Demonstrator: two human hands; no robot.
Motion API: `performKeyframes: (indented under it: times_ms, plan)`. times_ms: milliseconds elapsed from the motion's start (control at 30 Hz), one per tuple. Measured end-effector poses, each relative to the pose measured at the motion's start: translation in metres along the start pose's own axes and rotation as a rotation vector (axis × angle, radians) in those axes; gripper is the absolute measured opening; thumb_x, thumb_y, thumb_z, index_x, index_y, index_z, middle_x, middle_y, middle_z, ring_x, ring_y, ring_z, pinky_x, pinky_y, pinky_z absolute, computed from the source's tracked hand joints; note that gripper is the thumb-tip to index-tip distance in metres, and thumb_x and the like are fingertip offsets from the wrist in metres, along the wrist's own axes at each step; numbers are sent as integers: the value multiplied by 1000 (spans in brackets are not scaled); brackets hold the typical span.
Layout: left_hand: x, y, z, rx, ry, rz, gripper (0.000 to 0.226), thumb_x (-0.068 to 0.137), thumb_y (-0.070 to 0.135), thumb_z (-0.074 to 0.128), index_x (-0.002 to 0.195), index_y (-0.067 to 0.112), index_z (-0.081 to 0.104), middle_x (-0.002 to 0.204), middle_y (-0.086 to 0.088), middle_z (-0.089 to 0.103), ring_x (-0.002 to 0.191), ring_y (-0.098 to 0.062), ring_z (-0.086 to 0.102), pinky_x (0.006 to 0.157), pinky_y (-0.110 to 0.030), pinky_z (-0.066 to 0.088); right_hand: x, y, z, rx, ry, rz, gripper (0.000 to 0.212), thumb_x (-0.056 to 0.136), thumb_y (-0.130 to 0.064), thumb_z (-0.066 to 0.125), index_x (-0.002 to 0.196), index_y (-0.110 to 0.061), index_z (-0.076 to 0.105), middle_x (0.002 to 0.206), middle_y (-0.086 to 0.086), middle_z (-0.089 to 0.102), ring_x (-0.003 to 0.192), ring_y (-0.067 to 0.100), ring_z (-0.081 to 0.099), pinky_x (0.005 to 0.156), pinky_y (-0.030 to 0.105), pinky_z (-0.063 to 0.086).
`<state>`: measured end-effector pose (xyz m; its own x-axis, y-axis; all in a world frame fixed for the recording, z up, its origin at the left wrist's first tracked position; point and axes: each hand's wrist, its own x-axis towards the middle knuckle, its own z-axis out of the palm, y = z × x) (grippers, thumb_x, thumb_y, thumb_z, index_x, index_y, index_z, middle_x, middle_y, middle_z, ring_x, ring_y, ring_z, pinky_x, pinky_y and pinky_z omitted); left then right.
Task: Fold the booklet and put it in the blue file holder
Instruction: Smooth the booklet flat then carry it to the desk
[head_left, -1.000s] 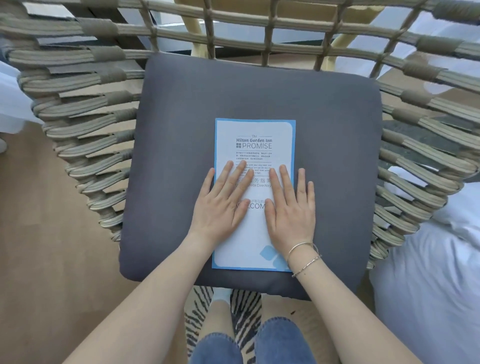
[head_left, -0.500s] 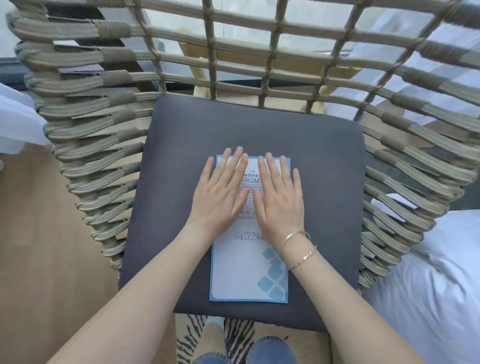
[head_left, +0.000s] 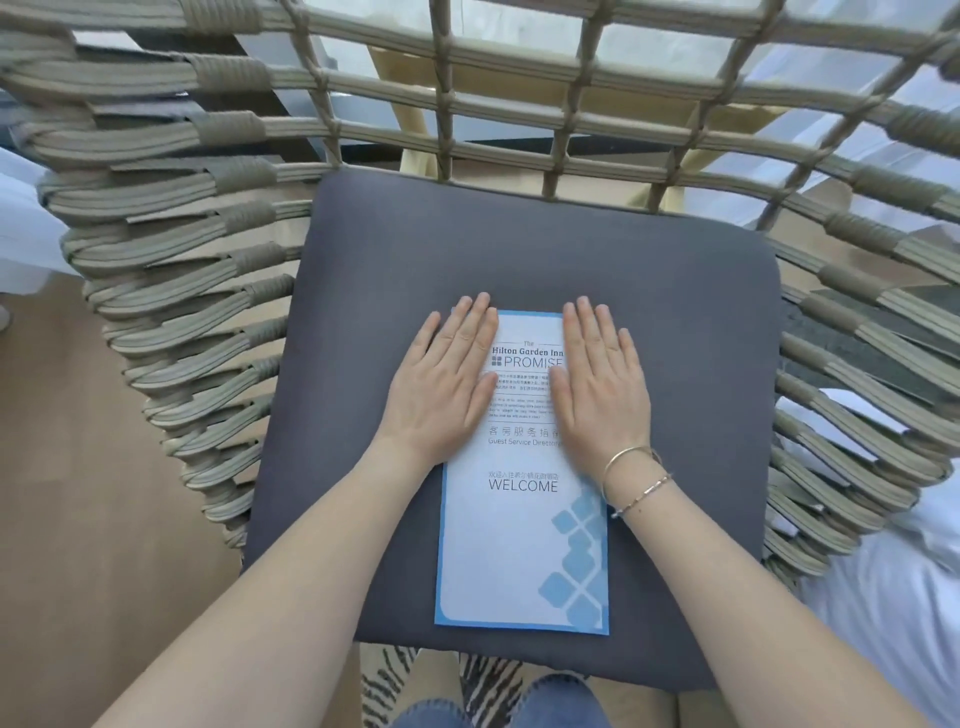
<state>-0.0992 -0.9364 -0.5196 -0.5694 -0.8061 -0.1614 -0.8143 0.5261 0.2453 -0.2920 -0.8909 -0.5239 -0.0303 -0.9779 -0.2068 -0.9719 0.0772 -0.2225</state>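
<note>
Both hands, the left hand (head_left: 448, 374) and right hand (head_left: 597, 382), were laid flat with fingers extended, gripping nothing, on the upper edges of the booklet (head_left: 522, 519), which was spread on the grey cushion (head_left: 675, 338).

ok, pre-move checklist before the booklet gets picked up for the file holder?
1. Booklet folded shut, cover up: ok.
2. Booklet flat on the chair cushion, no corner lifting: ok.
3. Left hand flat on the booklet's left edge, not gripping: ok.
4. Right hand flat on its right edge, not gripping: ok.
5. Blue file holder located: not ok, none in view.
6. Crease fully pressed: cannot tell.
</note>
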Motion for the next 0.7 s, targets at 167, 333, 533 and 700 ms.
performKeyframes:
  times_ms: [167,333,533,700]
  plan:
    - [-10,-15,4,23,19,-1,58,100,30,24,152,3,26,160,-13,26,148,-26,25,121,-43,15,-5,17,2,-9,28,23,62,100,-32,23,156,-6,21,163,11,25,151,26,20,122,32,-1]
    - [-9,-12,3,28,-20,-19,59,100,31,22,152,3,26,160,-13,25,148,-26,24,121,-45,16,-5,19,4,-3,17,30,62,100,-33,21,156,-7,21,164,10,23,152,25,18,123,34,3]
    - [-22,5,-31,26,10,-37,61,100,33,27,152,2,23,161,-13,22,149,-28,22,121,-48,14,-20,9,-35,45,34,56,65,100,-39,19,156,-7,18,164,9,19,152,25,14,123,38,2]
    - [-93,41,-17,-20,46,9,63,101,36,32,153,3,21,162,-12,17,150,-25,18,122,-48,13,-89,-18,-35,101,69,37,61,100,-32,28,154,-2,27,162,10,26,150,29,21,123,44,11]
